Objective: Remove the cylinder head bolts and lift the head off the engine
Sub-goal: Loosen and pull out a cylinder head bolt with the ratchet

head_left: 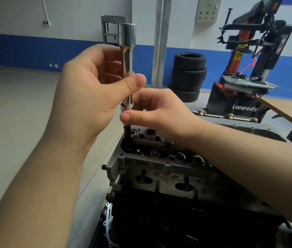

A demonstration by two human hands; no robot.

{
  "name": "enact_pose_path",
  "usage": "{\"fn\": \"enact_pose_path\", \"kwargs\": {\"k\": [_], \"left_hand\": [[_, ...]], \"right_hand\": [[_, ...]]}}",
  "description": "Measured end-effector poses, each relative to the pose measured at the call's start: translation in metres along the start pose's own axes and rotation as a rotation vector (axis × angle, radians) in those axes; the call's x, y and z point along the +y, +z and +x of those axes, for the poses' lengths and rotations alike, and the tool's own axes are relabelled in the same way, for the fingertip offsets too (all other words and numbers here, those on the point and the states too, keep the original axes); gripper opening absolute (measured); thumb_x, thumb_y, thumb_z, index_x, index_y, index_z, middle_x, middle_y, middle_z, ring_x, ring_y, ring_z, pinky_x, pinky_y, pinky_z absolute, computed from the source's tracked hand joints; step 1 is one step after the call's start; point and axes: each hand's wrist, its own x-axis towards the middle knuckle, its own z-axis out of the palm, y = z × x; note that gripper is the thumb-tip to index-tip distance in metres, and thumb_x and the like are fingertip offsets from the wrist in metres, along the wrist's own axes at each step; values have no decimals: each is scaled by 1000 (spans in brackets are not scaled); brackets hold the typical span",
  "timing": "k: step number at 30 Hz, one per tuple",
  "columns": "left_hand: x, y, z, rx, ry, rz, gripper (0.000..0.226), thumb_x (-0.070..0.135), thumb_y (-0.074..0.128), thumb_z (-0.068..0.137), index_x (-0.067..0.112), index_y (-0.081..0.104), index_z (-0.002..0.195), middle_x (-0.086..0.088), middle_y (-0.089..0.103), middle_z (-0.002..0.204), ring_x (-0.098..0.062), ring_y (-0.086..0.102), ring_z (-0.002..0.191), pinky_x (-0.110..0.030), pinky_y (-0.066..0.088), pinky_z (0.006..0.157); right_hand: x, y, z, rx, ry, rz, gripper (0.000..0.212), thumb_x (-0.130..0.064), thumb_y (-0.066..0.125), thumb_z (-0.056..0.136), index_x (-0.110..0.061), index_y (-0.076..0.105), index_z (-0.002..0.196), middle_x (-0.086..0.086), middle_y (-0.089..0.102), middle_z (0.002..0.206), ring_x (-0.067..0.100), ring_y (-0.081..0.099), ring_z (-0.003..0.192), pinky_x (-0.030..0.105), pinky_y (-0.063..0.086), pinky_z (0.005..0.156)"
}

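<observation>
Left hand [89, 97] grips long chrome socket [127, 63] upright; right hand [156, 113] pinches dark bolt [127, 130] beneath it, shank standing in corner hole of cylinder head [159, 169]. Head seated on engine block [186, 221]. Looks early: this bolt coming out, lift not begun.

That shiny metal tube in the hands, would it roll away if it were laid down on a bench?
Probably, yes. The socket is round and polished, so on its side it would likely roll, curving since its top is wider. It looks like solid steel, so stiff and heavy for its size. The mirror finish may be slippery, which may be why the left hand pinches it firmly.
</observation>
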Motion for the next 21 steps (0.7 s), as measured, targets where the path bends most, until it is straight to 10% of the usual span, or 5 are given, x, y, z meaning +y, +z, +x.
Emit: {"fn": "enact_pose_path", "kwargs": {"k": [5, 12, 21], "left_hand": [[-5, -8, 1, -160, -60, -252, 35, 1, 62, 102, 14, 67, 134, -2, 80, 114, -24, 79, 102, -36, 64, 87], [-4, -5, 3, -59, -12, -100, 40, 25, 83, 87, 27, 68, 124, 4, 76, 109, -17, 75, 105, -39, 64, 91], [-8, -10, 4, -180, -44, -241, 40, -1, 64, 100, 18, 67, 136, -1, 80, 114, -24, 79, 101, -35, 64, 86]], "right_hand": [[1, -2, -1, -37, 17, 67, 25, -14, 69, 98, -1, 72, 119, 14, 77, 106, 22, 74, 102, 36, 57, 96], [0, 1, 1, 11, 7, -28, 22, -22, 84, 88, -8, 71, 100, 0, 75, 89, 13, 71, 82, 30, 57, 79], [-4, 1, -2, -34, 40, 45, 27, -18, 77, 94, -5, 71, 116, 9, 77, 105, 23, 75, 102, 40, 59, 98]]}}
